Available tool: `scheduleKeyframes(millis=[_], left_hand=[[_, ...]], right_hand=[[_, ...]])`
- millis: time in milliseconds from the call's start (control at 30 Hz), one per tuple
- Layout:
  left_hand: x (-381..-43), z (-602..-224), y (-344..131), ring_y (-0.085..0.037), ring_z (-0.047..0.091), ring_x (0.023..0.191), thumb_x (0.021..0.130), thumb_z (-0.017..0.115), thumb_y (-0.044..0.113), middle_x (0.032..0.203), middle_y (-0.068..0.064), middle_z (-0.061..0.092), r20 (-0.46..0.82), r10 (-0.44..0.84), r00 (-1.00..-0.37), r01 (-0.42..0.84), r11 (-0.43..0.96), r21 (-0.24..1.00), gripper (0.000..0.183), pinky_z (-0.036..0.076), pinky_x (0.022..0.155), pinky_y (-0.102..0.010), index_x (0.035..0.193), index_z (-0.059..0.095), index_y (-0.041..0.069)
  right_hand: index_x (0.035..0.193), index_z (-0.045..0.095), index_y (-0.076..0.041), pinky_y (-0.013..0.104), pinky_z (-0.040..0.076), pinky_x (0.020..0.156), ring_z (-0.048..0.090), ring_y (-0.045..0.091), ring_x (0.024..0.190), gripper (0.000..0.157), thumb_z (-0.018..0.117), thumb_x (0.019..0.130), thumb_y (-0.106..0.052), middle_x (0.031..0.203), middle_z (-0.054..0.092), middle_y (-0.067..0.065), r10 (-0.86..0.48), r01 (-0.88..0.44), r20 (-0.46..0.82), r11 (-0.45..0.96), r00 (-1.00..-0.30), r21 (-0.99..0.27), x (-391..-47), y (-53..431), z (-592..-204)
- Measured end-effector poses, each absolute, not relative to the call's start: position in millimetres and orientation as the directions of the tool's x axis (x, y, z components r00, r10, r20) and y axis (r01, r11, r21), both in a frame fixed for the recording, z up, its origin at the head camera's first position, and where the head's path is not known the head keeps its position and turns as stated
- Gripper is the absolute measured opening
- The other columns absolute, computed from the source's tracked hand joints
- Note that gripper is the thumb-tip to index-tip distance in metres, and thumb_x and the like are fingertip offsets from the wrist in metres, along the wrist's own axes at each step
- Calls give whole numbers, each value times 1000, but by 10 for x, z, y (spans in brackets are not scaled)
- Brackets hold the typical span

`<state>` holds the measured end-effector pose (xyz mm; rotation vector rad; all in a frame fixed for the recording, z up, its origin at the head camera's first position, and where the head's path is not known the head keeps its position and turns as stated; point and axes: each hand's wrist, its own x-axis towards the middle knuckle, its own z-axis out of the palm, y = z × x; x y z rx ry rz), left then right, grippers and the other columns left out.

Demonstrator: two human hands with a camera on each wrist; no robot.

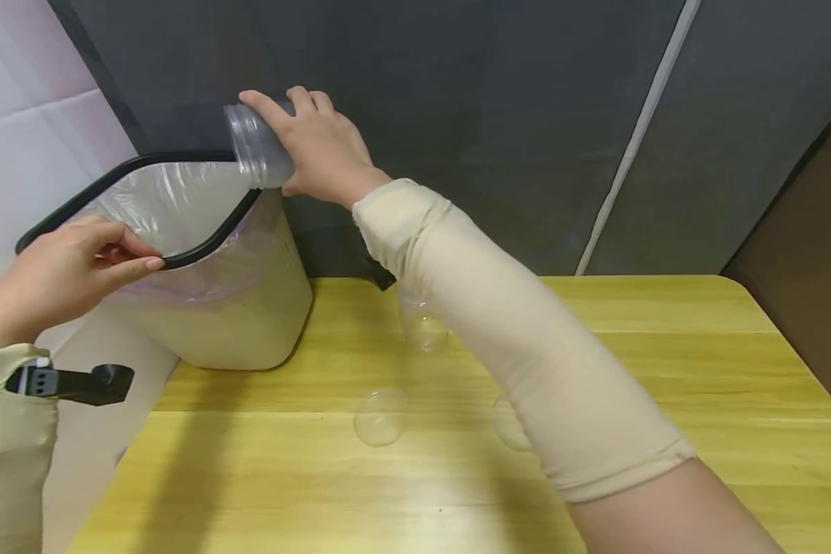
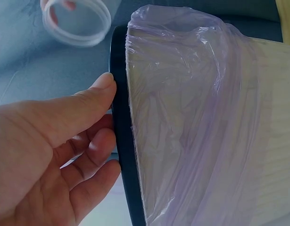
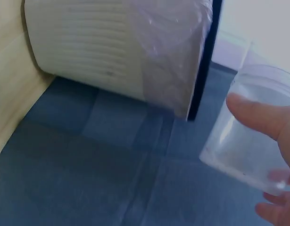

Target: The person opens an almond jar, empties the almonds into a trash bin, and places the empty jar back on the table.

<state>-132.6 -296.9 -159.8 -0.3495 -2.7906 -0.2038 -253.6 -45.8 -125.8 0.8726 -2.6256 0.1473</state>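
Observation:
My right hand point(image 1: 327, 154) grips a clear plastic jar point(image 1: 251, 146) round its side, tipped over with its threaded mouth facing left, above the right edge of a trash bin point(image 1: 249, 327). No contents show in the jar point(image 3: 246, 136) in the right wrist view. The bin has a black rim point(image 1: 173, 157) and a thin translucent purplish bag point(image 2: 182, 108) folded over its outside. At the bin's near side, my left hand point(image 1: 72, 265) pinches the rim between thumb and fingers. In the left wrist view, the thumb point(image 2: 100, 89) lies against that rim.
A second clear jar point(image 1: 425, 327) stands on the wooden table point(image 1: 284, 477), partly behind my right forearm. Two clear round lids lie nearer: one lid point(image 1: 378, 419) in the open, the other lid point(image 1: 508, 423) partly covered by the sleeve. A dark grey panel point(image 1: 485, 115) rises behind the table.

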Motion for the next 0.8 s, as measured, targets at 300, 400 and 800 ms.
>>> scheduleKeyframes(millis=[300, 400, 800], left_hand=[[-1379, -1604, -3045, 11, 32, 68, 78, 71, 4, 74, -7, 55, 325, 237, -916, 278, 957, 86, 5, 30, 58, -18, 77, 66, 5], [-1383, -1623, -3094, 8, 30, 67, 79, 70, 4, 72, -6, 53, 336, 214, -917, 261, 960, 103, 6, 28, 56, -16, 77, 65, 2], [-1450, -1689, -3323, 7, 31, 64, 76, 69, -7, 66, 14, 42, 470, 231, -852, 360, 910, 204, 11, 30, 53, -3, 71, 60, -8]], right_hand=[[146, 5, -35, 28, 38, 91, 42, 18, 116, 103, 67, 68, -61, 137, 36, 2, -492, -545, 310, 831, -813, -113, -2617, -131, -1306], [146, 7, -33, 28, 42, 82, 46, 18, 108, 104, 66, 67, -65, 131, 42, 1, -477, -535, 302, 831, -825, -150, -2637, -61, -1336], [146, 14, -28, 30, 31, 86, 38, 18, 106, 102, 66, 66, -67, 125, 51, -1, -285, -381, 368, 898, -885, -222, -2763, 361, -1553]])
